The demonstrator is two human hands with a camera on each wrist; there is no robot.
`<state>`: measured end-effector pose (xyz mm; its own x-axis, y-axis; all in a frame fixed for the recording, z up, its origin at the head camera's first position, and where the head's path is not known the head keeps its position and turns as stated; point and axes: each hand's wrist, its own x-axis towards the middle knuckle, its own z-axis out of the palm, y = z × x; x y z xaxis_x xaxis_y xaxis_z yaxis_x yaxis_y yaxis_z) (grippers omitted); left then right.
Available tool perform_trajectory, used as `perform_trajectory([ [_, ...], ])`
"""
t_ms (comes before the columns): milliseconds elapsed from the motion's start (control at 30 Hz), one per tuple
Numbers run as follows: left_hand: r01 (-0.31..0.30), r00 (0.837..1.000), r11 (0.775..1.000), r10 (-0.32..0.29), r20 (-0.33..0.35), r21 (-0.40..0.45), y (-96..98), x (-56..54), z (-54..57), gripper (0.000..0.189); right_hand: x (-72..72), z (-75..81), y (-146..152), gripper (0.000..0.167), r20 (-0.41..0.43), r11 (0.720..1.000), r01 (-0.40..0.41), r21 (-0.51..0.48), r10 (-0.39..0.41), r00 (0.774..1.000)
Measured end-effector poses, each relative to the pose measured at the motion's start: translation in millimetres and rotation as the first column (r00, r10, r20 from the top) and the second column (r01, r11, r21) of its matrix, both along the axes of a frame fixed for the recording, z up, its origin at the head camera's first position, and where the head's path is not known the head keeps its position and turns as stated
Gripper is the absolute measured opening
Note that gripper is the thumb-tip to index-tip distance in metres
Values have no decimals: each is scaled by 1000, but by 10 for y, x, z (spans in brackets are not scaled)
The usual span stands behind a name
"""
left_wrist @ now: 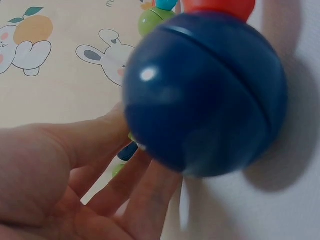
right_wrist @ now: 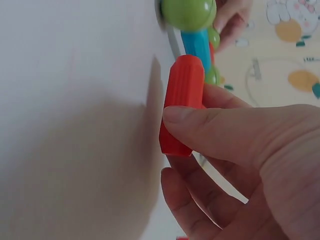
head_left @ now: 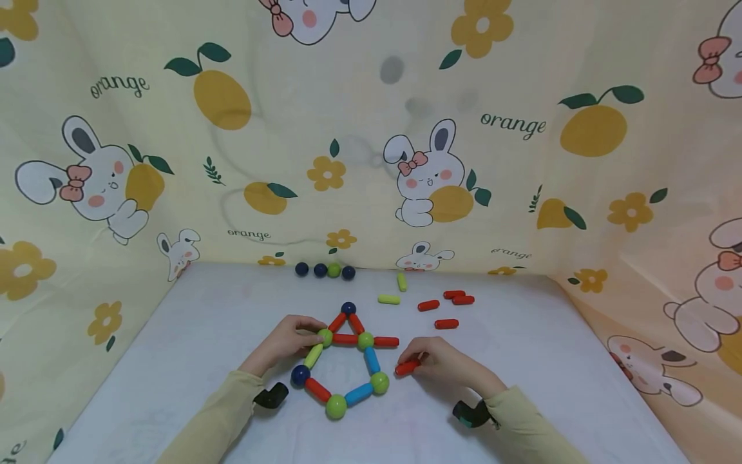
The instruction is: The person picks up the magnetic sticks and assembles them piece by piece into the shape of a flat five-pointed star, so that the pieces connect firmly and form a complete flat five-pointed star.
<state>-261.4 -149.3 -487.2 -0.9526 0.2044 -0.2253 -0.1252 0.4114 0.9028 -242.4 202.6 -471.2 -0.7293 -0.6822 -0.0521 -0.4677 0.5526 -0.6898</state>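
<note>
On our white table (head_left: 174, 361), a multicoloured ball-and-rod frame (head_left: 345, 339), four loose red rods (head_left: 446, 324), two lime-green rods (head_left: 389, 299), three navy balls (head_left: 321, 270), one green ball (head_left: 333, 270)

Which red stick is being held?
The red stick pinched in the right hand; the other red sticks lie loose or join balls.

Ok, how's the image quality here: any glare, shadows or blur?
Left wrist: a bright glare spot on the dark blue ball, its lower part slightly smeared; right wrist: red stick fairly crisp, a broad soft shadow across the white tabletop; head: fairly even light, grey blotches over the upper backdrop.
</note>
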Motion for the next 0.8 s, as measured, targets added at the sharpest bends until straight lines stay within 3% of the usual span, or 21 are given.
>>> perform_trajectory([
  [433, -11, 1000, 1000, 11, -12, 0, 21, 8, 7, 24, 44, -4, -200, 28, 1, 999, -47, -2, 47, 999],
  [800, -11, 1000, 1000, 11, -5, 0, 15, -4, -6, 25, 37, 18, -227, 27, 16, 999, -24, -26, 24, 1000],
])
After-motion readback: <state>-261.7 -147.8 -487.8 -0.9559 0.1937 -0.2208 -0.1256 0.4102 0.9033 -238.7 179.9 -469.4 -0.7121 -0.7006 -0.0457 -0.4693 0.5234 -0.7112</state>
